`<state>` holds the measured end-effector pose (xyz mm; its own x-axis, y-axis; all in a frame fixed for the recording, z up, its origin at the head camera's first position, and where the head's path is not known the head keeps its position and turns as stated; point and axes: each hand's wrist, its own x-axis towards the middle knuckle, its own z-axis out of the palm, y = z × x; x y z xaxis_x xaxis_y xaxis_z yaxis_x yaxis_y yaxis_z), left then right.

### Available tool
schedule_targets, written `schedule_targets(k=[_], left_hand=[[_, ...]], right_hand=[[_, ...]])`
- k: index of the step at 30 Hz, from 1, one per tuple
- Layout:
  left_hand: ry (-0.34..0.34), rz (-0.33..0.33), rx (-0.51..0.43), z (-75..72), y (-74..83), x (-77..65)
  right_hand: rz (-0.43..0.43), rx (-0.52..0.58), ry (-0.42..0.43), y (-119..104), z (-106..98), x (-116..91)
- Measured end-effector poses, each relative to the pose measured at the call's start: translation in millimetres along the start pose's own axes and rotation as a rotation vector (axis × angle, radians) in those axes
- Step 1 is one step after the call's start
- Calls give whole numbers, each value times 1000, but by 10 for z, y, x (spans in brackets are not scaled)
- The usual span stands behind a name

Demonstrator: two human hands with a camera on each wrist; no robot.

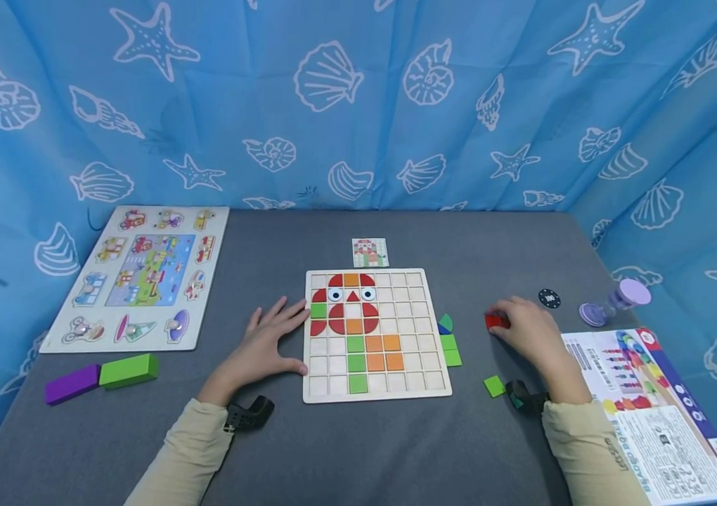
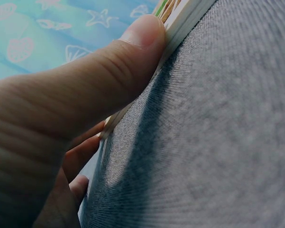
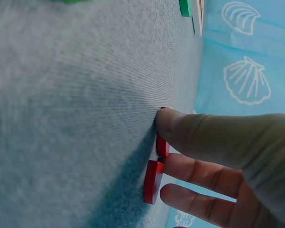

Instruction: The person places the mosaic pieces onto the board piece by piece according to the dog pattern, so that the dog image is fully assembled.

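A wooden grid board (image 1: 418, 343) lies mid-table, partly filled with red, orange and green tiles and two eye tiles. My left hand (image 1: 263, 344) rests at its left edge, fingers spread, the thumb (image 2: 137, 52) touching the board's side. To the right of the board, my right hand (image 1: 529, 330) pinches a red tile (image 3: 162, 145) low at the tabletop, the thumb on its near face. A second red tile (image 3: 153, 183) stands beside it, close to the fingertips; whether they touch it I cannot tell. A small picture card (image 1: 370, 253) lies behind the board.
Green square tiles (image 1: 450, 350) and green and blue curved pieces (image 1: 446, 323) lie by the board's right edge. A loose green tile (image 1: 494, 386), black disc (image 1: 549, 299), purple hourglass-shaped object (image 1: 614, 302) and printed box (image 1: 662, 422) are right. Left are a peg puzzle (image 1: 150, 274) and blocks (image 1: 128, 371).
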<state>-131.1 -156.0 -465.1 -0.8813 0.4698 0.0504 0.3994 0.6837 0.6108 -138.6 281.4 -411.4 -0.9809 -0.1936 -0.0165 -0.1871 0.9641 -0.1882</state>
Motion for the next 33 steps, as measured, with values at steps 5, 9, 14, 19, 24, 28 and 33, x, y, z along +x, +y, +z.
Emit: schedule_targets(k=[5, 9, 14, 19, 24, 28, 33], left_hand=[[-7, -6, 2, -12, 6, -1], [-18, -13, 7, -9, 3, 1], [-21, -15, 10, -5, 4, 5], [-16, -15, 5, -2, 7, 5], [-15, -14, 5, -12, 12, 4], [-17, -14, 5, -18, 14, 6], [-9, -1, 2, -17, 18, 5]], right_hand=[[4, 1, -4, -21, 43, 4], [1, -7, -5, -35, 60, 1], [3, -25, -19, -54, 65, 3], [2, -22, 1, -67, 81, -2], [4, -32, 22, -84, 87, -15], [-4, -48, 19, -111, 79, -26], [-3, -70, 19, -157, 74, -7]])
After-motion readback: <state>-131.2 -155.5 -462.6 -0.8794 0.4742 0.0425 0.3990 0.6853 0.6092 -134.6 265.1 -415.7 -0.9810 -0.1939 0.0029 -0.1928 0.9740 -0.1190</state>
